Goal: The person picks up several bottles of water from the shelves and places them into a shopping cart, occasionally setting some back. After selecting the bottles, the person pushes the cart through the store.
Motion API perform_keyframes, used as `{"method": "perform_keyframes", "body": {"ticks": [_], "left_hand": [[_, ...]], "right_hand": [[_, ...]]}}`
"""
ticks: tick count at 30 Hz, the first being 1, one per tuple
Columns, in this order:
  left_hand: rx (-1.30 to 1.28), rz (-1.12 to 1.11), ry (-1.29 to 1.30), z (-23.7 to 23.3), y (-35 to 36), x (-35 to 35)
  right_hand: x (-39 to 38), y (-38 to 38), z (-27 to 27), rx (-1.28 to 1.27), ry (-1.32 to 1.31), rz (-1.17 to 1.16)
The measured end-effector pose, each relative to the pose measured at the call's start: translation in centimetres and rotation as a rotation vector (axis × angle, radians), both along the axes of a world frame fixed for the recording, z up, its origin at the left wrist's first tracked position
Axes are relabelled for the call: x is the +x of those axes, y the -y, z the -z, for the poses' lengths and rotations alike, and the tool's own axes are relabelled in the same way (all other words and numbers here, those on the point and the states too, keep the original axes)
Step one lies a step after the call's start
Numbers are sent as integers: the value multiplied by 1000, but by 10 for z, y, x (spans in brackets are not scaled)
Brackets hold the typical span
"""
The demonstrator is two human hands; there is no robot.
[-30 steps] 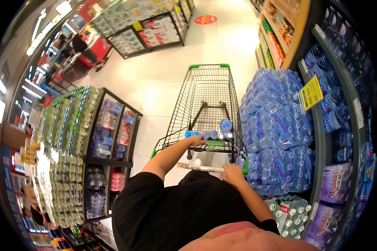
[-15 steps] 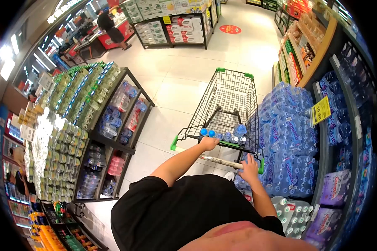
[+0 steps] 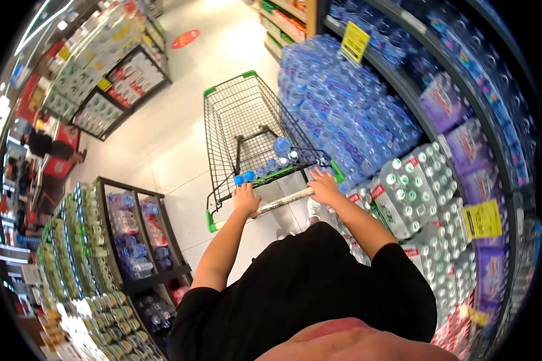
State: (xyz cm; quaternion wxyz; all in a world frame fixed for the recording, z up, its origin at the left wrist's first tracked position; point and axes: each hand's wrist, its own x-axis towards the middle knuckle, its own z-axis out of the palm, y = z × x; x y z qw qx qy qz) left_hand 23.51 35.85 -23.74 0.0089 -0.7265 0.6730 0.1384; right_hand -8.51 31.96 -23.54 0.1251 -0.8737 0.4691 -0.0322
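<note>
A wire shopping cart (image 3: 241,120) with green corners stands in front of me, its pale handle bar (image 3: 283,201) nearest my body. Several bottles with blue and white caps (image 3: 271,163) lie at the near end of its basket. My left hand (image 3: 245,198) rests at the left part of the bar, fingers reaching forward past it toward the basket edge. Over the right end of the bar, beside the green end piece, is my right hand (image 3: 324,185), its fingers laid forward over the bar.
Blue-wrapped water packs (image 3: 349,108) are piled right of the cart, with green-capped bottle packs (image 3: 415,192) nearer me. Shelves with yellow price signs (image 3: 483,219) line the right. A bottle display (image 3: 78,240) stands left. A person (image 3: 49,146) is at the far left by a red counter.
The view has turned to the right, so the displays and the person sit farther left. My right hand has come down onto the bar; my left hand has shifted toward the bar's left part.
</note>
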Motion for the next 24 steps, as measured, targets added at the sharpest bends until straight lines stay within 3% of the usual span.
{"method": "perform_keyframes", "body": {"ticks": [7,18,24], "left_hand": [[19,24,3,-7,-22,5],[85,31,60,-12,-12,3],[33,58,43,0,-5,10]], "right_hand": [[6,-28,-3,16,-45,-2],[16,3,-27,347,-280,-36],[15,12,-28,374,-273,-64]]}}
